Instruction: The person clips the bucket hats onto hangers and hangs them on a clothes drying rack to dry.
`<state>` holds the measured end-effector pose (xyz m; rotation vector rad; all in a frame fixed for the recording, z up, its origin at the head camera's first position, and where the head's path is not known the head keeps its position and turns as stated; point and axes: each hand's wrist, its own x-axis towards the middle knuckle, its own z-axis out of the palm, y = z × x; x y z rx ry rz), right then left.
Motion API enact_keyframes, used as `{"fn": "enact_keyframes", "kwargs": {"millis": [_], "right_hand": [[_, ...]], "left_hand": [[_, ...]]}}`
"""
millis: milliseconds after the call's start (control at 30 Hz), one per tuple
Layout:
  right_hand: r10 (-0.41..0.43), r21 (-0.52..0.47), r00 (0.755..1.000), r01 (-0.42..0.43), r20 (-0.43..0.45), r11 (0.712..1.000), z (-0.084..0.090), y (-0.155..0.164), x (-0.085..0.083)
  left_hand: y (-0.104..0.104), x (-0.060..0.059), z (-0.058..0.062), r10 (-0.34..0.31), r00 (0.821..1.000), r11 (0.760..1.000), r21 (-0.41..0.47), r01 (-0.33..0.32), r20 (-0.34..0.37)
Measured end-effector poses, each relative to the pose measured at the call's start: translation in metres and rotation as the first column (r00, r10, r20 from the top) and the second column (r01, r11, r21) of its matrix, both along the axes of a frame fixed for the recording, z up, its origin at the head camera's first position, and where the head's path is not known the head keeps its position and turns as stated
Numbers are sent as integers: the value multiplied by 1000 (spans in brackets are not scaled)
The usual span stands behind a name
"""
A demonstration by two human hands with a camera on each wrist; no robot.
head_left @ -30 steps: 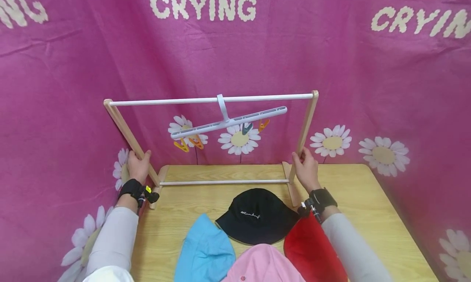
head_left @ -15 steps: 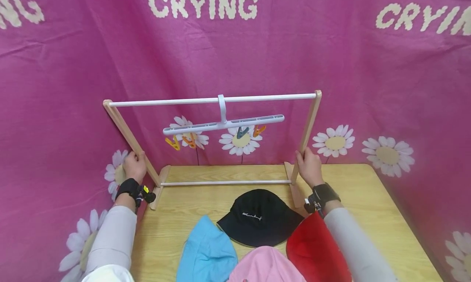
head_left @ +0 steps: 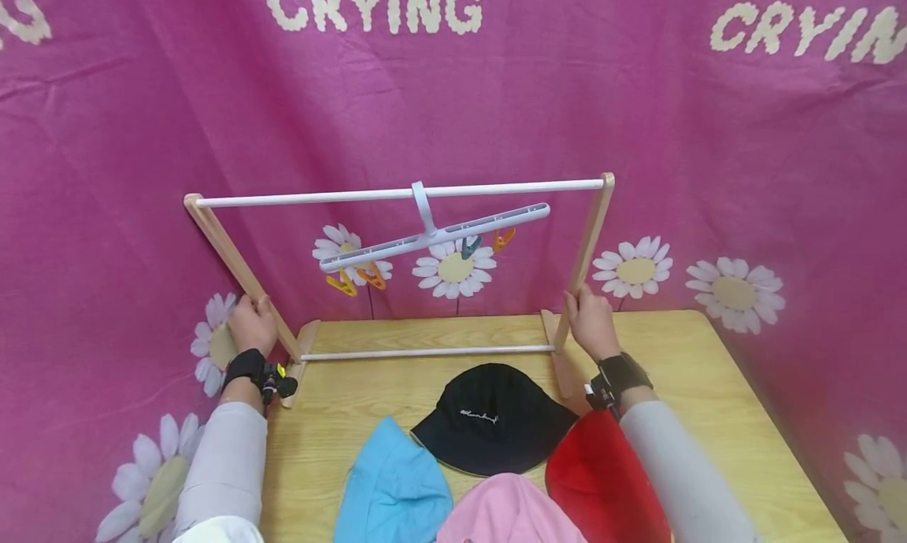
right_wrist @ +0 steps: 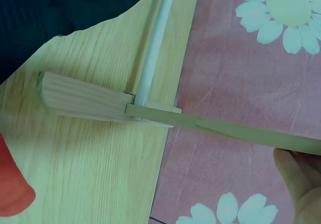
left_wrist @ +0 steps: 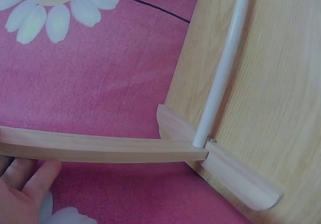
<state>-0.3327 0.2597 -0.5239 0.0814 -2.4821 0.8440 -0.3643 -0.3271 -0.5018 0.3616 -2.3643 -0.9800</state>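
A small clothes rack with wooden posts and white bars stands at the back of the table. My left hand grips its left post partway up. Opposite, my right hand holds the right post, fingers wrapped around it; the wrist views show only part of each hand. From the top bar hangs a white hanger, turned at an angle. Along its underside are a yellow clip, two orange ones and a grey-green clip.
In front of the rack lie a black bucket hat, a light-blue hat, a pink hat and a red hat, partly under my right forearm. A pink daisy-print curtain rises right behind the wooden table.
The hanger swings on the bar: nearly level half a second ago, it is now slanted with its right end higher. Both hands have adjusted slightly on the posts; the hats stay put.
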Motion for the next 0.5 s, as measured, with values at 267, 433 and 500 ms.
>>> {"fn": "enact_keyframes", "kwargs": {"millis": [267,433,500], "right_hand": [[-7,8,999,7,-34,1000,-4,7,1],[-3,20,998,4,-56,1000,-4,13,1],[-4,24,998,6,-63,1000,-3,13,0]], "left_hand": [[7,1,-2,12,1000,1000,-16,-12,18],[11,0,-3,8,999,1000,-22,-7,35],[11,-1,-3,4,1000,1000,-24,-4,27]]}}
